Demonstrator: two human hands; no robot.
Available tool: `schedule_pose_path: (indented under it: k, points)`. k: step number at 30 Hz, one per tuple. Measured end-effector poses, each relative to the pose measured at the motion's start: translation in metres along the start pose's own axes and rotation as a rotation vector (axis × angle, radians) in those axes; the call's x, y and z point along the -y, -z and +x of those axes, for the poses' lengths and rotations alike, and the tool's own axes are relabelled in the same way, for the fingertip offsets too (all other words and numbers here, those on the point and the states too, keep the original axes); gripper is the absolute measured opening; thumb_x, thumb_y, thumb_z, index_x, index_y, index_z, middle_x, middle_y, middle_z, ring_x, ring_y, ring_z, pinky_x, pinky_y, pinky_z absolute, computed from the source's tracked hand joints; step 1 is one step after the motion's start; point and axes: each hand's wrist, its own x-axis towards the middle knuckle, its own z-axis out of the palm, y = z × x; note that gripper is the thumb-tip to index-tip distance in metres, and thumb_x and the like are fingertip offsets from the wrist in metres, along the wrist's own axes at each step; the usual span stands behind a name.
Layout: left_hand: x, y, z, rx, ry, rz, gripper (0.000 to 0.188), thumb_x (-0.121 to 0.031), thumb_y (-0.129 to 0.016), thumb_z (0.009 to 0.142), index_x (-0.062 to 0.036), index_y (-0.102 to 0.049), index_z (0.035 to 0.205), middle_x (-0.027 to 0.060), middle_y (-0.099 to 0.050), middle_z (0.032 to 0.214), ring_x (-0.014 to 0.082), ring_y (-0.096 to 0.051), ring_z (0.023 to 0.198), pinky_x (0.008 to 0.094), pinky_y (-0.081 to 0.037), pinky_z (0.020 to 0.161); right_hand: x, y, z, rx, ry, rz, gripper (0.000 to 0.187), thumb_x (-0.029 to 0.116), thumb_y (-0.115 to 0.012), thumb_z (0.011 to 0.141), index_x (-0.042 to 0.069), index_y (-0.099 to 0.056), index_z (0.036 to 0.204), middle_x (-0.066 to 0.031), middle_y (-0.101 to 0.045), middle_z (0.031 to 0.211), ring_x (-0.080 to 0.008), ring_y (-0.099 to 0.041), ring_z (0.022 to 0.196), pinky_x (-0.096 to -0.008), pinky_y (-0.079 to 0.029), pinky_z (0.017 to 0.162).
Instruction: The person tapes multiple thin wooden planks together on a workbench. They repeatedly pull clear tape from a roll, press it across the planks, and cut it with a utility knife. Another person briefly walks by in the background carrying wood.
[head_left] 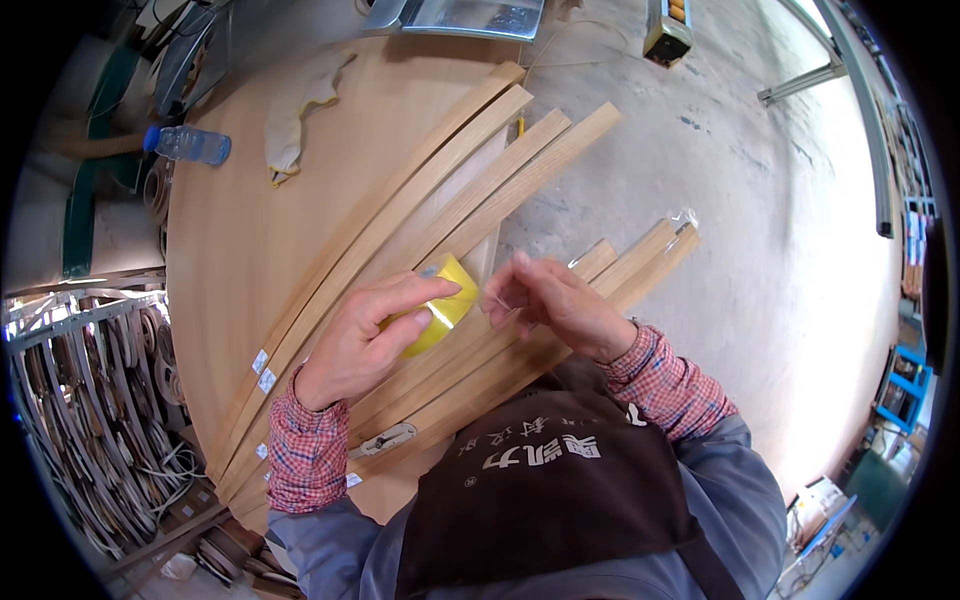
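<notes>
- Tape roll [448, 325]: wide, bright yellow and glossy, with a white streak of glare across its curved face. A bluish-grey patch showed at its far rim. It was tilted, raised above the wood strips close to the right edge of the table [225, 270].
- The left hand [362, 325] held the roll: the thumb pressed on the near side, the index finger lay across the top, and the tape was clamped between them. The other fingers were mostly hidden.
- The right hand [560, 305] was just beside the roll, its fingers bent and drawn close to the thumb. Something thin and see-through showed faintly at the fingertips; whether they pinched it, I could not tell.
- Long, pale wood strips [545, 168] lay under and around the hands in several groups, slanting from the table's near left corner out past its right edge. Small white-and-blue labels [266, 380] were stuck near their left ends.
- A small whitish packet [388, 440] with a dark piece in it lay on the strips nearest the person.
- A pale, crumpled glove [288, 130] lay toward the far left corner of the table.
- A clear bottle [203, 147] with a blue cap lay on its side at the left edge, near that same corner.
- Checked red cuffs [310, 440] and a dark apron [530, 520] covered the person at the near edge.
</notes>
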Motion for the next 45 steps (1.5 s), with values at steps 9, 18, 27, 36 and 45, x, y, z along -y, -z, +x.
schedule_pose_path:
  k: [9,18,27,36,45]
  points:
    - [0.001,-0.006,0.009,0.012,-0.050,-0.028,0.033,-0.006,-0.058,0.098,-0.0005,-0.070,0.127,0.0158,-0.072,0.110,0.0264,-0.069,0.098,0.0358,-0.053,0.088,0.003,0.006,-0.009,0.010,0.204,-0.049,0.018,0.021,-0.066,0.105,0.004,-0.073,0.108,-0.0001,-0.071,0.098,-0.0076,-0.063,0.091,-0.0252,-0.051,0.082]
    - [-0.002,-0.003,0.012,0.053,-0.031,-0.037,0.034,-0.006,-0.057,0.097,0.0008,-0.069,0.128,0.0165,-0.073,0.115,0.0270,-0.070,0.104,0.0363,-0.053,0.094,0.009,0.009,-0.003,0.026,0.348,-0.199,0.023,0.023,-0.062,0.107,0.003,-0.072,0.112,-0.0008,-0.071,0.105,-0.0071,-0.063,0.099,-0.0266,-0.051,0.085]
    - [-0.001,-0.005,0.013,0.067,-0.010,-0.070,0.035,-0.005,-0.057,0.097,0.0019,-0.067,0.130,0.0174,-0.073,0.117,0.0264,-0.070,0.108,0.0361,-0.052,0.098,0.013,0.005,-0.005,0.090,0.277,-0.134,0.021,0.021,-0.064,0.107,0.003,-0.072,0.113,-0.0007,-0.071,0.106,-0.0071,-0.063,0.096,-0.0249,-0.053,0.082]
    - [0.005,-0.005,0.015,0.066,-0.058,-0.044,0.035,-0.005,-0.058,0.099,0.0014,-0.067,0.133,0.0147,-0.073,0.117,0.0220,-0.071,0.103,0.0332,-0.054,0.092,0.014,0.010,-0.005,0.012,0.255,-0.043,0.015,0.015,-0.067,0.103,0.002,-0.072,0.109,-0.0013,-0.071,0.106,-0.0084,-0.063,0.095,-0.0258,-0.052,0.083]
    - [-0.001,-0.006,0.016,0.056,0.005,-0.040,0.036,-0.007,-0.060,0.098,0.0001,-0.068,0.132,0.0138,-0.074,0.113,0.0202,-0.070,0.098,0.0323,-0.054,0.088,0.015,0.015,-0.010,-0.027,0.272,0.011,0.010,0.011,-0.070,0.100,0.002,-0.071,0.102,-0.0049,-0.071,0.104,-0.0125,-0.065,0.094,-0.0285,-0.054,0.083]
